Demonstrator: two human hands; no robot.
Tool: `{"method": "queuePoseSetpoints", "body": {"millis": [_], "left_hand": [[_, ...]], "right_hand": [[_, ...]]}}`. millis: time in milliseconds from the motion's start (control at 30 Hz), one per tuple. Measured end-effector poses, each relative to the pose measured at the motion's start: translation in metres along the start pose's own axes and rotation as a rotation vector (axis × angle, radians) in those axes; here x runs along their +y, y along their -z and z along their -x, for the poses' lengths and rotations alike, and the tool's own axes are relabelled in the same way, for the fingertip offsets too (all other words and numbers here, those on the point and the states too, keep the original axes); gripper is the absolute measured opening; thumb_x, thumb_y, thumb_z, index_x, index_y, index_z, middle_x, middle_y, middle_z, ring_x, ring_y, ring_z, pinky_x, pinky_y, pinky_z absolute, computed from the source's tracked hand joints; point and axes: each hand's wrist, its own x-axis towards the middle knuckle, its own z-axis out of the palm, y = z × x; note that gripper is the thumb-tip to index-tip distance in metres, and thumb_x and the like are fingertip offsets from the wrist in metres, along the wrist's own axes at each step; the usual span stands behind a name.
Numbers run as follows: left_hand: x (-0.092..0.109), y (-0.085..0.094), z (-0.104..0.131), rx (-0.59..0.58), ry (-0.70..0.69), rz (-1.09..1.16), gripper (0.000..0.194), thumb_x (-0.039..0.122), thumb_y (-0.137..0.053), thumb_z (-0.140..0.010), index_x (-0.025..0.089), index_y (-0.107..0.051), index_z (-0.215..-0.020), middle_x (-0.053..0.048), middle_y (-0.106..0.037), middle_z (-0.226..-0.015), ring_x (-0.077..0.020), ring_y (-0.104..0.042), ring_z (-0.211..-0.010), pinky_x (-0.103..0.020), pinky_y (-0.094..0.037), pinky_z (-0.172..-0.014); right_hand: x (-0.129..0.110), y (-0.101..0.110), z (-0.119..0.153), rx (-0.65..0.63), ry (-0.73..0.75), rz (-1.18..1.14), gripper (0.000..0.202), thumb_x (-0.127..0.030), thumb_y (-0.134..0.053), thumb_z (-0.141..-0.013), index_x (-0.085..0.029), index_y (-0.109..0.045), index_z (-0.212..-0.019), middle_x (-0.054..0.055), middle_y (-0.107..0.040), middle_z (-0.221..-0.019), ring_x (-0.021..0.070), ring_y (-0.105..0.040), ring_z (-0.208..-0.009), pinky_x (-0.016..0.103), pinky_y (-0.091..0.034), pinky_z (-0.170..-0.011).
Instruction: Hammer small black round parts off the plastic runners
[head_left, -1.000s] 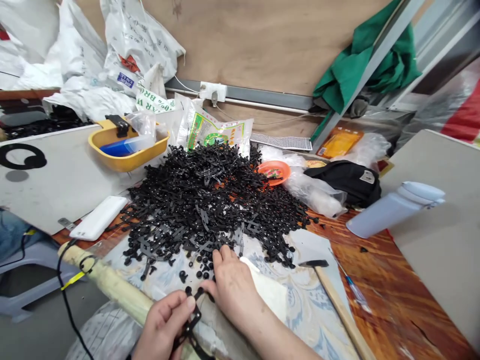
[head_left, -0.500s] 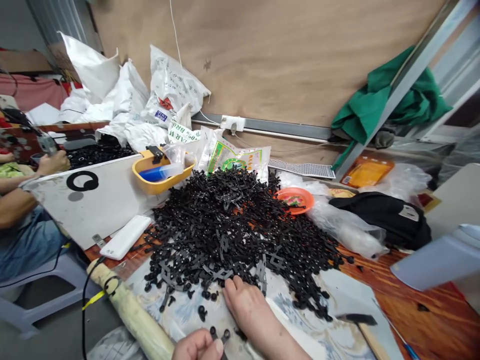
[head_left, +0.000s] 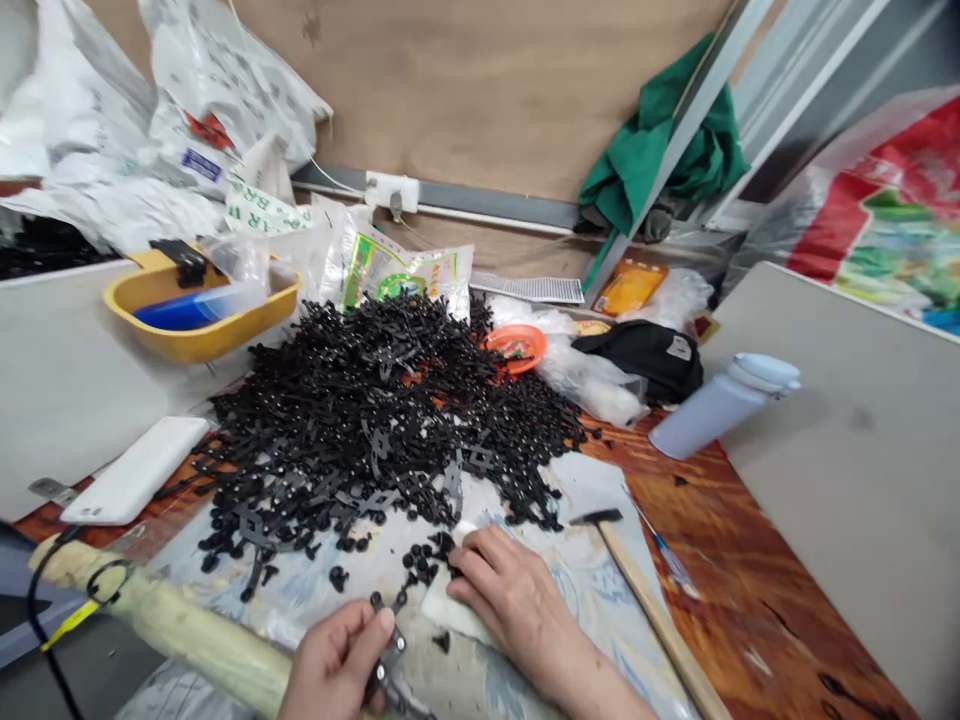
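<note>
The left hand (head_left: 334,662) partly hides the black part (head_left: 392,656) it pinches.

The left hand (head_left: 336,657) hides part of the black strip (head_left: 395,648).

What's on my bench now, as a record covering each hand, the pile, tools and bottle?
Left hand: pinching a black jointed strip with shiny spots
Right hand: fingers beside small round black pieces; grip unclear
Pile: heap of slender black parts, beyond both hands
Tools: wooden-handled, dark-headed hammer; slim blue-handled screwdriver
Bottle: pale blue, cylindrical, at right
</note>
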Motion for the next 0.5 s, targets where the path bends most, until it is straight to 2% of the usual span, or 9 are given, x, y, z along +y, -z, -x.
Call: {"method": "queuePoseSetpoints", "body": {"millis": [67,167,267,333,400,500], "left_hand": [[0.004,-0.001,0.005,0.012,0.032,-0.049,0.048,0.061,-0.067,-0.062,0.019,-0.045,-0.052,0.007,-0.039,-0.039,-0.0052,-0.026,-0.034,-0.015,-0.016,-0.033],[0.009,0.0,0.008,0.005,0.064,-0.1,0.043,0.057,-0.067,-0.066,0.019,-0.048,-0.057,0.007,-0.044,-0.04,-0.0032,-0.023,-0.031,-0.013,-0.01,-0.03],[0.012,0.001,0.008,0.005,0.064,-0.104,0.043,0.055,-0.067,-0.065,0.018,-0.048,-0.056,0.007,-0.045,-0.04,-0.0022,-0.023,-0.029,-0.011,-0.011,-0.029],[0.012,0.001,0.008,0.013,0.074,-0.109,0.043,0.055,-0.068,-0.064,0.018,-0.049,-0.056,0.007,-0.044,-0.039,-0.0019,-0.022,-0.028,-0.011,-0.012,-0.028],[0.012,0.001,0.007,0.018,0.076,-0.115,0.043,0.055,-0.069,-0.063,0.018,-0.049,-0.056,0.007,-0.044,-0.04,-0.002,-0.023,-0.027,-0.011,-0.013,-0.028],[0.011,0.001,0.007,0.006,0.068,-0.141,0.043,0.055,-0.067,-0.066,0.018,-0.048,-0.057,0.007,-0.046,-0.04,-0.0012,-0.022,-0.027,-0.011,-0.011,-0.028]], "right_hand": [[0.002,0.007,0.008,0.053,-0.053,-0.097,0.014,-0.026,-0.047,-0.094,-0.021,-0.06,-0.099,0.007,-0.062,-0.094,0.02,-0.059,-0.086,0.033,-0.049,-0.074],[0.017,0.019,0.03,0.231,-0.184,-0.236,0.018,-0.023,-0.044,-0.094,-0.02,-0.059,-0.105,0.009,-0.063,-0.1,0.0192,-0.059,-0.094,0.032,-0.049,-0.082],[0.042,0.035,0.06,0.375,-0.363,-0.205,0.017,-0.026,-0.045,-0.093,-0.02,-0.061,-0.098,0.009,-0.065,-0.096,0.0206,-0.061,-0.092,0.033,-0.049,-0.081],[0.061,0.046,0.081,0.402,-0.533,-0.122,0.02,-0.033,-0.047,-0.091,-0.02,-0.062,-0.094,0.008,-0.066,-0.094,0.0209,-0.062,-0.084,0.032,-0.049,-0.074],[0.077,0.054,0.1,0.352,-0.746,0.027,0.026,-0.04,-0.048,-0.088,-0.02,-0.063,-0.097,0.008,-0.065,-0.095,0.0216,-0.062,-0.078,0.033,-0.048,-0.069],[0.092,0.055,0.118,0.155,-0.958,0.176,0.035,-0.049,-0.052,-0.08,-0.019,-0.062,-0.096,0.009,-0.063,-0.089,0.0245,-0.061,-0.077,0.035,-0.046,-0.068]]}}
